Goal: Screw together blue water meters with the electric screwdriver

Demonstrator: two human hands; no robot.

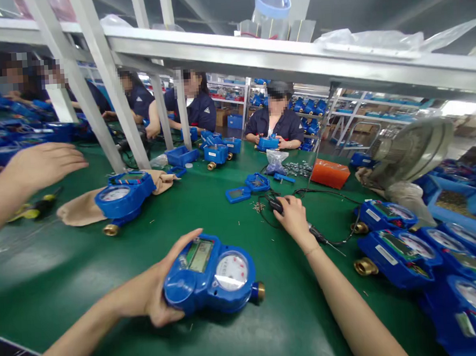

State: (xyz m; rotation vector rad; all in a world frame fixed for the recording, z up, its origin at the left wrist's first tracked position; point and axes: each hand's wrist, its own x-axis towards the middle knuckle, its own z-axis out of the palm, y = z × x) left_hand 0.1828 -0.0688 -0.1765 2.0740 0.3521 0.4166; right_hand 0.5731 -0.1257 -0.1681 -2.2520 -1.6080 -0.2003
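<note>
Blue plastic everywhere! Far left at nine o'clock, a co-worker's hand (pixel 42 168) hovers past one yellow-handled screwdriver (pixel 36 206); next, one water meter (pixel 124 195) sits on a beige cloth (pixel 82 209). At six o'clock, the left hand (pixel 148 288) has its grip clamped on a second meter (pixel 209 273): stiff, brass-end heavy, best held by the body, clear of the glass dial (pixel 231 271). The right hand (pixel 293 217) grips a black corded tool (pixel 275 205). At three o'clock, at least five more meters (pixel 396 257) crowd the green worktop (pixel 46 275).
</note>
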